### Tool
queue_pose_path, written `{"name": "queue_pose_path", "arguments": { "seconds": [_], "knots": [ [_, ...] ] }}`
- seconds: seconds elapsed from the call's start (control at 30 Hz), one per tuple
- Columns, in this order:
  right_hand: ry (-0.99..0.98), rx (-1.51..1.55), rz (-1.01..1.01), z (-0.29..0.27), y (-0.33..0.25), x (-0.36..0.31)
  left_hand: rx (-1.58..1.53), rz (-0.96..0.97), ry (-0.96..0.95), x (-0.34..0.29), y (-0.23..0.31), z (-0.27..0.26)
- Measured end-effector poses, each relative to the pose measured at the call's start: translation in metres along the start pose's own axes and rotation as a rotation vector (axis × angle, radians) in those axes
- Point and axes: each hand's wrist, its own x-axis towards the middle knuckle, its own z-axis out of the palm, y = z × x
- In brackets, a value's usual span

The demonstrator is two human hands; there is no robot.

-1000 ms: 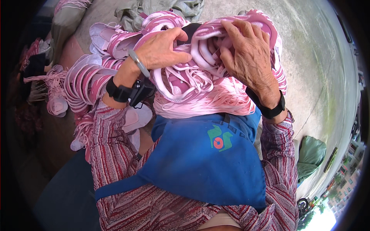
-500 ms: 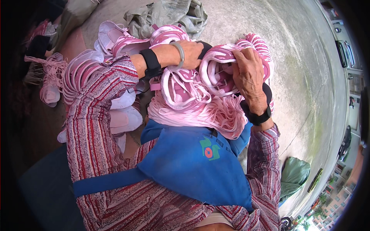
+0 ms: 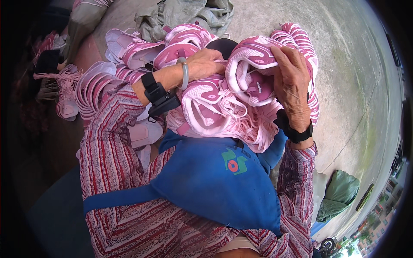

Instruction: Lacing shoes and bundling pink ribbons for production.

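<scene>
A pink and white shoe upper (image 3: 249, 51) lies over my lap, its opening toward me and its pink tongue showing inside. My right hand (image 3: 292, 79) grips its right collar edge, thumb side hidden inside the opening. At its left edge my left hand (image 3: 204, 64) is closed, the fingertips partly hidden against the upper. Just below that hand rests a second pink upper (image 3: 202, 112) with loose laces. A thick bunch of pale pink laces (image 3: 262, 133) hangs beneath both uppers, over my blue apron (image 3: 211, 185).
Stacked pink uppers (image 3: 303, 56) run along the right, and more stacked uppers (image 3: 97, 88) sit at the left. A grey-green sack (image 3: 180, 19) lies on the concrete floor (image 3: 340, 81) ahead. A green cover (image 3: 340, 191) stands at lower right.
My left hand has come slightly down and closer to the upper's left edge. The upper has tilted, so more of its tongue shows. My right hand stays on the collar.
</scene>
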Motion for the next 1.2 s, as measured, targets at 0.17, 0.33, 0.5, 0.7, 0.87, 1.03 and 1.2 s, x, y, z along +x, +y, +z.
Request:
{"name": "queue_pose_path", "arguments": {
  "seconds": [0.17,0.33,0.5,0.7,0.87,1.03,1.2],
  "knots": [
    [-0.003,-0.055,-0.034,-0.013,-0.005,-0.008,-0.266,0.066,0.215,-0.017,0.004,0.015],
    [-0.250,-0.220,0.050,-0.025,-0.021,0.008,0.105,0.132,0.242,-0.020,0.011,0.002],
    [-0.434,0.005,-0.140,0.007,-0.033,0.052,0.517,0.061,-0.035,-0.011,0.012,-0.011],
    [-0.522,-0.122,-0.237,0.030,-0.016,0.043,0.676,0.209,-0.031,0.002,0.027,-0.002],
    [-0.452,-0.017,-0.264,0.008,-0.023,0.019,0.441,0.091,-0.169,0.014,0.026,0.009],
    [-0.443,-0.014,-0.235,-0.011,-0.037,0.011,0.108,0.006,-0.096,0.020,0.011,0.021],
    [-0.432,0.013,-0.194,-0.017,-0.034,0.010,-0.110,0.164,0.144,0.000,0.006,0.028]
  ]
}}
